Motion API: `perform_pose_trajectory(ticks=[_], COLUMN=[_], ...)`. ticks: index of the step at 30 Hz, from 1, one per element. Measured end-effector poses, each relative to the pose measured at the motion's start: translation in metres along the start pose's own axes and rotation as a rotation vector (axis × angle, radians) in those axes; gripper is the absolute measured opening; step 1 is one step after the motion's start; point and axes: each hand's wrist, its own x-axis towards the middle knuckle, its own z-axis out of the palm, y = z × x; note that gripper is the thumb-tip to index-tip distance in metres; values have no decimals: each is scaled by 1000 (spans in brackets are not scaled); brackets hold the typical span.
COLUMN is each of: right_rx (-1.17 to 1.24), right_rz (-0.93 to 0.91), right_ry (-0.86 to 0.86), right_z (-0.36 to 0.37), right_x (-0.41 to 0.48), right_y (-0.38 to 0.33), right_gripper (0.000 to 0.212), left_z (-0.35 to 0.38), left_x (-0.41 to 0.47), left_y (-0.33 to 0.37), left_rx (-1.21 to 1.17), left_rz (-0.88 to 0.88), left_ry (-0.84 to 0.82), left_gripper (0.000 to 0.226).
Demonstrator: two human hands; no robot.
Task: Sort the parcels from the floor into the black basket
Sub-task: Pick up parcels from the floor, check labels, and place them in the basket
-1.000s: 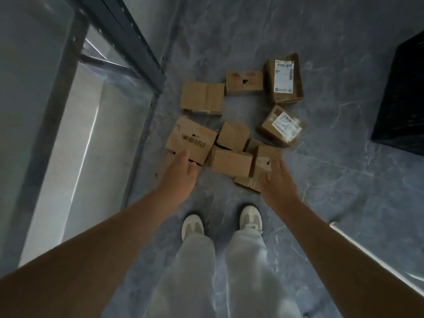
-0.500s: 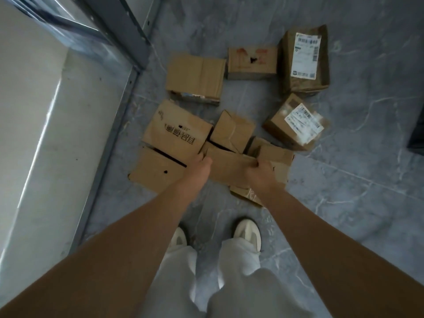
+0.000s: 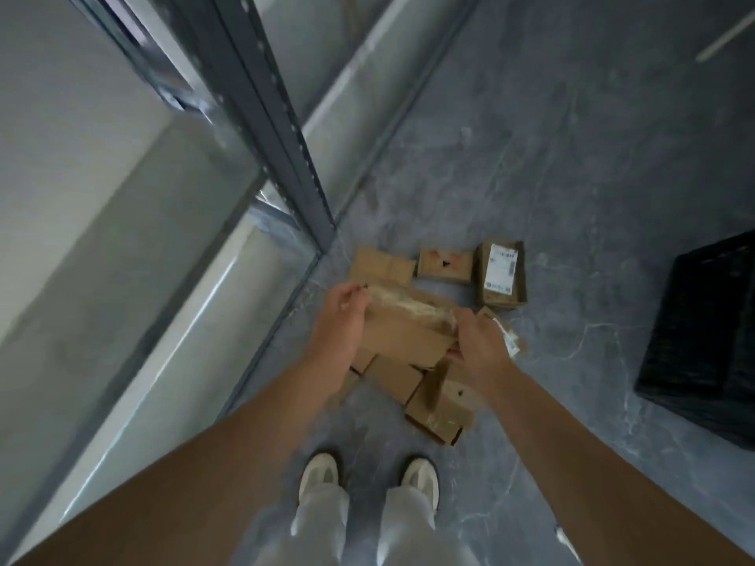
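the left grip [image 3: 341,320] and right grip [image 3: 478,345] each clasp one end of a flat brown parcel [image 3: 404,326], fingers curled over its edges. it hangs above the pile [image 3: 394,377] on the floor [image 3: 531,157]. the basket [image 3: 711,345] stands well apart to the right, half cut by the frame edge. a labelled parcel [image 3: 500,273] lies between pile and basket, further back.

the step in hand looks like the carry to the basket. to do it well, keep both ends held and the parcel level. its top edge looks glossy, perhaps taped, so it may slide under the fingers. turn the whole body right rather than stretch the arms. pass clear of the labelled parcel and mind the shoes [image 3: 318,475], which stand near the pile. lower the parcel inside the basket wall and let go only once it rests there.
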Motion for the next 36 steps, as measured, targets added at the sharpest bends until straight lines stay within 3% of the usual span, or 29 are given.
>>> perform_pose_trajectory(ticks=[8, 14, 20, 25, 34, 36], right_rx=[8, 1, -45, -85, -208, -278], right_rz=[-485, -802, -870, -923, -752, -738], right_ry=[-58, -177, -290, -393, -984, -1109], right_z=[-47, -48, -28, 16, 120, 135], right_x=[-200, -342, -432, -508, -662, -694], right_y=[-196, -265, -235, -202, -68, -36], right_gripper=[28, 15, 16, 29, 9, 20], left_z=[-116, -194, -249, -302, -425, -445], left_x=[-154, -269, -353, -430, -587, -619], left_y=[192, 246, 209, 161, 18, -17], left_rx=[-215, -405, -474, -535, -616, -615], left_rz=[356, 493, 475, 543, 603, 612], left_ry=[173, 333, 433, 593, 890, 977], left_gripper=[18, 22, 26, 21, 20, 21])
